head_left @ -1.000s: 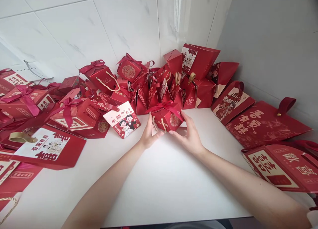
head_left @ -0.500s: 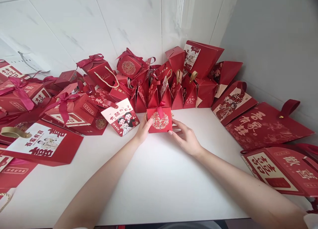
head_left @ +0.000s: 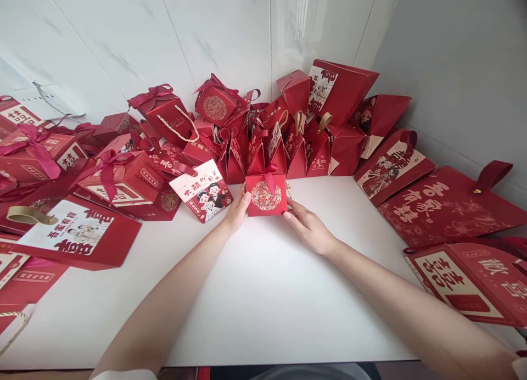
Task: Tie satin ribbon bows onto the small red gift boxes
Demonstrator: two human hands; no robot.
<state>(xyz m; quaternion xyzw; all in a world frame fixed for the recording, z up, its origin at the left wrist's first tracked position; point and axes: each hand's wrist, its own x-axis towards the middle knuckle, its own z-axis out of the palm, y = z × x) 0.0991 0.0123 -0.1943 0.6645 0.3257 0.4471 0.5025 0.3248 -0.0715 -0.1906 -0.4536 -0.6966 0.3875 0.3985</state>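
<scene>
A small red gift box (head_left: 267, 203) with a round gold pattern on its front and a dark pink ribbon bow on top stands upright on the white table. Gold cord shows at both its sides. My left hand (head_left: 237, 210) grips its left side, thumb at the front edge and other fingers mostly hidden behind. On the right side, my right hand (head_left: 307, 223) holds the lower corner with its thumb, the fingers reaching along the side. Close to my left hand leans a white and red card-like box (head_left: 205, 196) with a cartoon couple on it.
Red gift boxes (head_left: 307, 155) stand packed along the tiled wall (head_left: 222, 34). More ribboned boxes (head_left: 119, 177) and a box with a gold strap (head_left: 82, 232) crowd the left. Red boxes with ribbon handles (head_left: 444, 204) line the right. The table (head_left: 263, 303) ends just before me.
The view has shifted slightly. My left thumb has slid from the box's front to its edge. Both hands remain on the box, which stays in about the same place.
</scene>
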